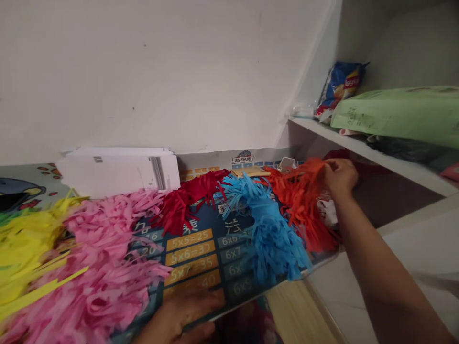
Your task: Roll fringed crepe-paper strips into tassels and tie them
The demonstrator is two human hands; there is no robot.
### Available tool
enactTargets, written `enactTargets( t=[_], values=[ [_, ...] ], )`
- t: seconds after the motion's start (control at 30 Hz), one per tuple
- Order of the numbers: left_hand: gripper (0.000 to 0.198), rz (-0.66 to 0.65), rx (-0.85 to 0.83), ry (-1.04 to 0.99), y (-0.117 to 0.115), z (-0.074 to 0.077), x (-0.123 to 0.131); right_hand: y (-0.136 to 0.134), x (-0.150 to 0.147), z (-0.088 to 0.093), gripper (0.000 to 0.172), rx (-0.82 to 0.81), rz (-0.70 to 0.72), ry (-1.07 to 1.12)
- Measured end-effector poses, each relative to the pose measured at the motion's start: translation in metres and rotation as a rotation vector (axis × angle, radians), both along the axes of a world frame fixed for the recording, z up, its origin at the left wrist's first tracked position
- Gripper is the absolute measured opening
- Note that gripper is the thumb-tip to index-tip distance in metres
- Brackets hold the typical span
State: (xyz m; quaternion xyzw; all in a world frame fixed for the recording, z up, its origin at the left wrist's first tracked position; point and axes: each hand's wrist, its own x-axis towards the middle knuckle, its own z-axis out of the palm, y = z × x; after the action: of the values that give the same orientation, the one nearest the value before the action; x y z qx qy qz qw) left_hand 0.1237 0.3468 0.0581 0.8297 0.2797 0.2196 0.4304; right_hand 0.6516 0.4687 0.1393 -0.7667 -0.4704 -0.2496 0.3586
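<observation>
Left hand (182,313) blurred, half cut off

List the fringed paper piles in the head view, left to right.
Yellow fringe → pink fringe → dark red fringe → blue fringe → orange fringe, which the right hand pinches.

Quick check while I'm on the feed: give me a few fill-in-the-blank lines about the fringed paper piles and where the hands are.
1. The right hand pinches the ____ fringed paper.
2. The left hand rests on the front edge of the multiplication ____.
3. Between the dark red fringe and the orange one lies the ____ fringe.
4. On the shelf, a chips bag sits beside a ____ bag.

Missing words: orange; chart; blue; green
</observation>
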Motion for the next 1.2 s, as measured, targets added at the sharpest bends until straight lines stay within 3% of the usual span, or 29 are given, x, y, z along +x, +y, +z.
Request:
enactTargets(
  t=[0.13,0.2,0.27,0.33,0.47,0.6,0.73,0.83,0.9,0.93,0.97,1.0,1.07,1.2],
  values=[
    [0.025,0.182,0.065,-0.025,0.024,0.032,0.034,-0.005,-0.073,0.032,0.025,0.007,0.245,-0.048],
    [0.028,0.240,0.249,-0.060,0.045,0.047,0.065,-0.006,-0.119,0.039,0.022,-0.040,0.457,0.018],
    [0.040,0.404,0.437,-0.056,0.068,0.057,0.094,-0.009,-0.160,0.042,0.020,-0.094,0.642,0.161],
    [0.054,0.617,0.549,-0.073,0.086,0.062,0.113,-0.013,-0.191,0.042,0.021,-0.145,0.755,0.283],
    [0.068,0.656,0.671,-0.183,0.091,0.057,0.120,-0.020,-0.223,0.031,0.024,-0.191,0.858,0.364],
    [0.056,0.660,0.701,-0.160,0.084,0.044,0.110,-0.019,-0.238,0.012,0.023,-0.174,0.908,0.335],
    [0.051,0.623,0.721,0.022,0.095,0.038,0.101,-0.016,-0.246,-0.001,0.024,-0.231,0.925,0.284],
    [0.041,0.561,0.652,0.172,0.111,0.047,0.085,-0.035,-0.264,-0.007,0.030,-0.068,0.926,0.210],
    [0.037,0.607,0.596,0.242,0.119,0.060,0.063,-0.059,-0.290,-0.015,0.039,0.114,0.892,0.175],
    [0.037,0.649,0.589,0.270,0.119,0.067,0.048,-0.073,-0.306,-0.021,0.044,0.141,0.935,0.183],
    [0.038,0.692,0.598,0.299,0.117,0.075,0.032,-0.085,-0.324,-0.029,0.048,0.058,1.049,0.198],
    [0.040,0.734,0.625,0.331,0.112,0.082,0.015,-0.095,-0.343,-0.038,0.050,-0.034,1.160,0.233],
    [0.046,0.802,0.709,0.417,0.091,0.093,-0.018,-0.105,-0.380,-0.057,0.053,-0.059,1.281,0.318],
    [0.049,0.924,0.910,0.597,0.031,0.098,-0.064,-0.102,-0.443,-0.078,0.060,-0.065,1.307,0.405]
  ],
)
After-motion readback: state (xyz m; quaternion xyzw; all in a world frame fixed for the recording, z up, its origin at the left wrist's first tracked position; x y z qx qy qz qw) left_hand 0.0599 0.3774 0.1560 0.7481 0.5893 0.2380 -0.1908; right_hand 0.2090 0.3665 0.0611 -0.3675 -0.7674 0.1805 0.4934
